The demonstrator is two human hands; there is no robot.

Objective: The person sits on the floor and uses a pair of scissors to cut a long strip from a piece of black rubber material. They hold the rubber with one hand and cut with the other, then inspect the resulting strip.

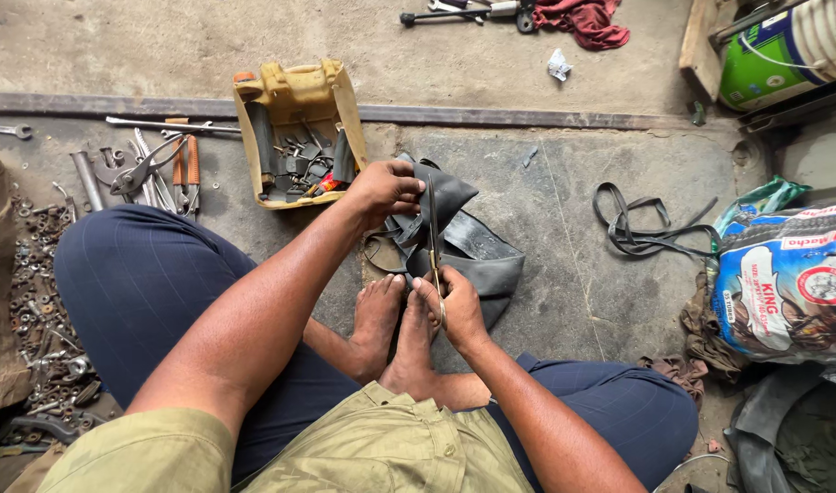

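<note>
Rubber tube (pixel 473 246), black and floppy, lies on the concrete floor (pixel 564 183) just past our bare feet (pixel 395 329). We sit cross-legged in dark blue trousers. Our left hand (pixel 381 190) is closed around the top fold of the rubber tube and holds it up. Our right hand (pixel 454 306) is closed on the handles of the scissors (pixel 433 237). The long blades point away from us and touch the rubber tube beside our left hand.

Behind our left hand sits a cut-open yellow can (pixel 294 128) with small metal bits inside. Left of it lie pliers (pixel 182 169) with orange handles and some spanners (pixel 116 173). Lots of nuts and bolts (pixel 43 310) are spread by our left knee. On the right we see a thin black rubber strip (pixel 641 228), a printed bag (pixel 783 283) and a green and white bucket (pixel 783 50). A red cloth (pixel 587 20) lies far off at the top.
</note>
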